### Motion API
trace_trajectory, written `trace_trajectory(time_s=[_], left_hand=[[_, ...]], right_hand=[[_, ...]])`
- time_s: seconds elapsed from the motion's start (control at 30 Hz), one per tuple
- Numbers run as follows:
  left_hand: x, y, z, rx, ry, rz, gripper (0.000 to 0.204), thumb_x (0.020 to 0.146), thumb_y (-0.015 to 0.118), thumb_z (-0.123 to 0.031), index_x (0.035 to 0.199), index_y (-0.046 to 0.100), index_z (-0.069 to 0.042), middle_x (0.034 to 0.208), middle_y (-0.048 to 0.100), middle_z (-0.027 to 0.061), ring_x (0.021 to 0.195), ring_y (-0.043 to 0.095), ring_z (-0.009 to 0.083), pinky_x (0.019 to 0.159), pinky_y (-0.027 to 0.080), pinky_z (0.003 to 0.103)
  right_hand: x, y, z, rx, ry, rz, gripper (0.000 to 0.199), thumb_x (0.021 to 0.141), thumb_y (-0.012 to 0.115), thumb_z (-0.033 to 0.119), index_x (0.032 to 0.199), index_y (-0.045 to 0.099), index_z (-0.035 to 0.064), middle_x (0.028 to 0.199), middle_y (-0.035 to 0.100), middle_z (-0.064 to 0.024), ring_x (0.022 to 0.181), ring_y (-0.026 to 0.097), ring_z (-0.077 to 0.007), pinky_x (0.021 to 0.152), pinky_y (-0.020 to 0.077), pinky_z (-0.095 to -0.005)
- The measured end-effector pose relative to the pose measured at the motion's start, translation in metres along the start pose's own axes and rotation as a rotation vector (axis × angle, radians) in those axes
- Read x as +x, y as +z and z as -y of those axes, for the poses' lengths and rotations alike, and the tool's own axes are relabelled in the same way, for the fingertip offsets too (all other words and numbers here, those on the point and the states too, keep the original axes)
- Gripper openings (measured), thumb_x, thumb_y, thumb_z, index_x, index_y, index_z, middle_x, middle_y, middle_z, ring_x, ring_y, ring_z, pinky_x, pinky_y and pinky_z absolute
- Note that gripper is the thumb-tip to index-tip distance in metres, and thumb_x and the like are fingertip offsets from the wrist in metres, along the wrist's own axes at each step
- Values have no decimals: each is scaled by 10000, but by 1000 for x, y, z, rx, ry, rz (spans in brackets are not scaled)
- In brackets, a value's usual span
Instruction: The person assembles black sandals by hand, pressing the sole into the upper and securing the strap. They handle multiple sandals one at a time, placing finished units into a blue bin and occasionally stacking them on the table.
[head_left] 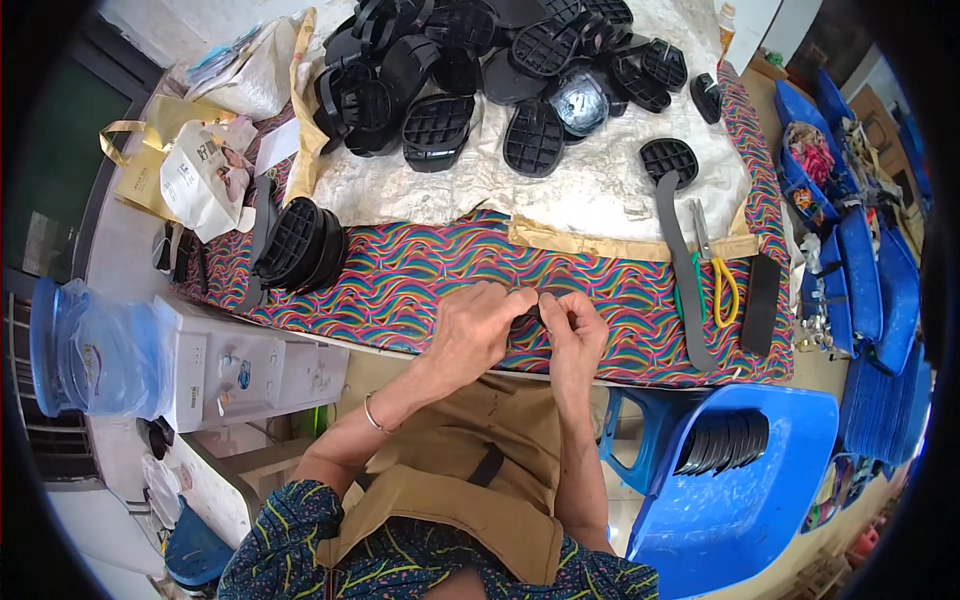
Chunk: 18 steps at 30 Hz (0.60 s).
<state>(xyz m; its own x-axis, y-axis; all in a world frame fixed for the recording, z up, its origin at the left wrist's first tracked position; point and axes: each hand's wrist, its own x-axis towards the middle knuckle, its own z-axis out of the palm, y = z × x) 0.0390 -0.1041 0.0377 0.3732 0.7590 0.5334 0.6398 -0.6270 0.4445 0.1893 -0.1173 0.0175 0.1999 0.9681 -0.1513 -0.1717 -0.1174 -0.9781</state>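
While both hands meet just above the near edge of the table [420, 262], the left hand [477, 322], fingers curled inward, pinches one side of a small black piece [524, 320], and the right hand [572, 335] grips the other side between thumb and forefinger. The fingers hide most of the piece, so its full shape cannot be told. It is held in front of the brown apron [460, 435], between the two hands. A thin bracelet [373, 413] circles the left wrist.

A cloth with wavy coloured stripes covers the table. Farther back, a whitish sheet [590, 195] lies over it, bearing a large heap of black soles [440, 60], many showing a grid of hollows. To the left, near the cloth's edge, stands a stack of similar soles [298, 245]. To the right, a long black strap [686, 290] runs toward the near edge, its far end touching a single sole [668, 158]. Beside the strap lie scissors [718, 266] with a yellow loop and a green one, the green partly covered by the strap; a flat black bar [761, 305] lies just to their right.

Below the table's right end, a blue tub [730, 510] holds a row of curved black pieces [722, 442], near a blue stool [632, 440].
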Motion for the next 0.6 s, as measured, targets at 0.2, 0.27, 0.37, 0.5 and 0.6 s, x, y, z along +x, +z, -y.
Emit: trace_trajectory(time_s=[0.2,0.27,0.37,0.5,0.6], left_hand=[[5,-3,-1,31,-84,15,386,652,647,69,1000,688,-91,724,557,78,648,583,279,569,470,400],[9,-5,-2,16,-131,19,344,669,649,63,977,697,-82,729,583,83,648,594,287,575,481,398],[11,-6,-3,-5,-188,24,348,674,653,53,991,697,-84,733,590,81,658,605,285,578,486,397],[11,-2,-4,-23,-216,18,343,682,668,41,1002,686,-81,754,613,84,682,625,286,586,494,399],[15,-3,-5,-4,-178,56,341,691,692,28,1014,670,-81,776,632,91,705,640,293,597,500,405]], right_hand=[[11,-1,5,33,117,74,249,918,666,142,712,569,40,634,449,69,615,374,-27,537,282,-239],[15,0,9,29,129,104,258,926,664,157,709,578,48,625,450,70,594,369,-27,522,273,-242],[25,-8,12,54,216,189,277,939,662,183,700,585,66,603,457,69,545,366,-21,486,251,-235],[32,-22,13,96,330,284,298,946,663,202,688,584,76,583,467,56,513,378,-14,459,257,-221],[31,-30,12,-42,299,258,297,953,660,195,696,591,62,579,485,42,510,412,-23,459,298,-222]])
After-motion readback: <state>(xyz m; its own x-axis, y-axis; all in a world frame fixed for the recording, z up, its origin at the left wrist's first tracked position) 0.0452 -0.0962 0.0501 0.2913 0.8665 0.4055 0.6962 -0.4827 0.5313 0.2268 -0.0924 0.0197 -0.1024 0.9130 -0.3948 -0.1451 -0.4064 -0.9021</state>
